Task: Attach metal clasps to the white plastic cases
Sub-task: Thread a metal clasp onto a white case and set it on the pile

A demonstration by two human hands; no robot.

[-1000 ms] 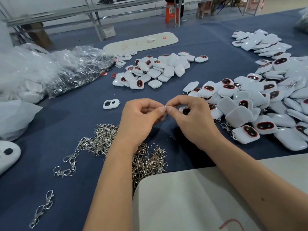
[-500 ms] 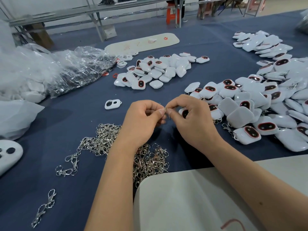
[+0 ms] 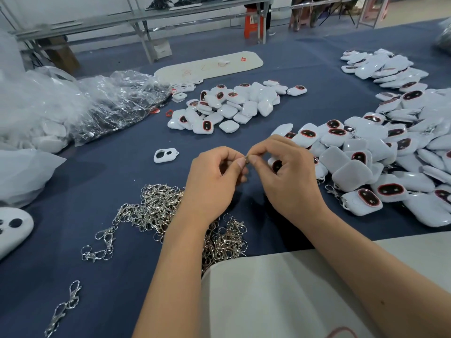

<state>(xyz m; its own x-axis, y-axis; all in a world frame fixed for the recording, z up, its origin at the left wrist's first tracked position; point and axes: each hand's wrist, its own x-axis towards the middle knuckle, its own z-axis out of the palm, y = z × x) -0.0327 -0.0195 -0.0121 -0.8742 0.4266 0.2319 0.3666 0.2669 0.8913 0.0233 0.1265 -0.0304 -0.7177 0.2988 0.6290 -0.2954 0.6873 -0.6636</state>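
Head camera looks down at two hands meeting above a blue-covered counter (image 3: 317, 76). Left hand (image 3: 214, 181) and right hand (image 3: 288, 176) are both curled, their thumb and forefinger tips pinching one small metal clasp (image 3: 246, 159) between them. Right hand also cradles a white plastic case (image 3: 274, 164) against its palm, mostly hidden. Just below the left wrist lies a heap of loose clasps (image 3: 156, 211). Beside the right hand spreads a large pile of white cases (image 3: 380, 152); a smaller pile (image 3: 227, 106) sits beyond both hands. One lone white cover (image 3: 165, 155) lies left of the left hand.
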